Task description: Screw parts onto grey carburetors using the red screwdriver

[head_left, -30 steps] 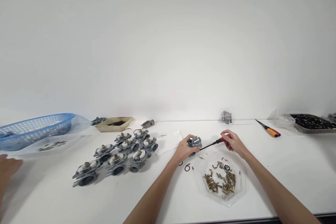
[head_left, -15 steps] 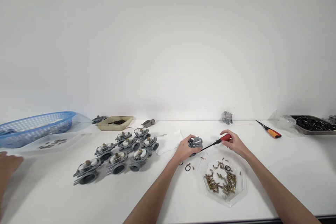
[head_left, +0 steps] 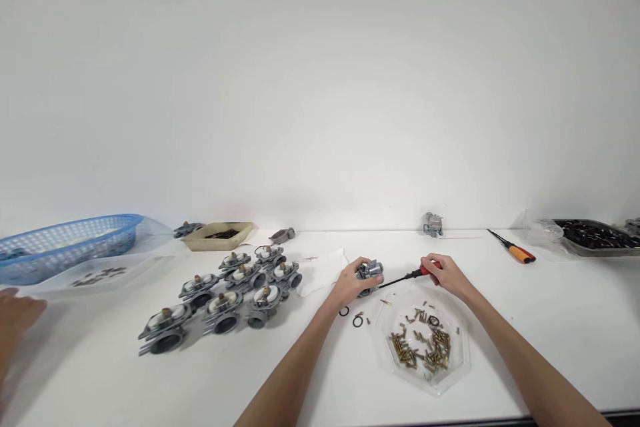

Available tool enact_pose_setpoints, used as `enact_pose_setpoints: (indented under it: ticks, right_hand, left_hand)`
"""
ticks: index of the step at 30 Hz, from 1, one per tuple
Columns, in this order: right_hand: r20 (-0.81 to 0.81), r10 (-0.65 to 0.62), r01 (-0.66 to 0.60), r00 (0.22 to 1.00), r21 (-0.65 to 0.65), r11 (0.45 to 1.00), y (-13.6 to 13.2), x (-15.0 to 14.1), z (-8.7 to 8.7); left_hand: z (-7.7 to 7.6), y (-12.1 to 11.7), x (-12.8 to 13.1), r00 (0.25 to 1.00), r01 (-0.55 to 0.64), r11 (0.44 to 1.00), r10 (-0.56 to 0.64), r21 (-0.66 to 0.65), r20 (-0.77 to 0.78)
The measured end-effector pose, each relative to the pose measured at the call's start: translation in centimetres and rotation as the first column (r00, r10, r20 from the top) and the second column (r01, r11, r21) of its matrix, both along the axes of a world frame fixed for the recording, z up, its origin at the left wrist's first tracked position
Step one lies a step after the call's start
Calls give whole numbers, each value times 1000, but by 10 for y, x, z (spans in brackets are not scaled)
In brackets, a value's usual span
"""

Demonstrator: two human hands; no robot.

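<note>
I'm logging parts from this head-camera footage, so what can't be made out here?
In the head view:
- Screwdriver tip: hidden by the carburetor and left hand.
- Carburetor's underside: hidden by the left hand.
- Brass parts in the clear tray: too small to identify.
- Other person's hand: cut off by the left edge.
- Steel tray: cut off by the right edge.
</note>
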State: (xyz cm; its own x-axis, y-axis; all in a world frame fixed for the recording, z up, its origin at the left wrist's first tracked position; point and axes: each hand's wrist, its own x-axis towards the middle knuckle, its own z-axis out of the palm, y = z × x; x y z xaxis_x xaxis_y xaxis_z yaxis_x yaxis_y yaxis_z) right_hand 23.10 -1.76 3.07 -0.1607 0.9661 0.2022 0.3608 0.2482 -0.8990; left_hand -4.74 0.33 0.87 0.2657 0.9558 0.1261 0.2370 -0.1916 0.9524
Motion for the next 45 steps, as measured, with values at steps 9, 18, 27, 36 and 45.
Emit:
enact_pose_setpoints:
  ticks: [9,18,27,36,45]
  right_hand:
    - [48,-10,12,999,-47,999,2,2,-3]
    - [3,-1,1,1000,4,1000,-1,-2,-1]
    - [21,-64,61,998,145,988,2,-3,-3]
    - [-22,0,3,1000,141,990,0,-3,1]
    - [-193,14,-11,981,17,1000,-1,-11,-4]
  left_hand:
    - [-1,1,2,999,-6,999,8,-31,51]
    - [-4,4,4,995,-37,996,45,-83,93]
    - [-1,1,5,995,-50,995,57,-87,84]
    - [-1,1,5,994,-49,995,58,-92,94]
    - [-3,2,6,994,-68,992,76,-104,80]
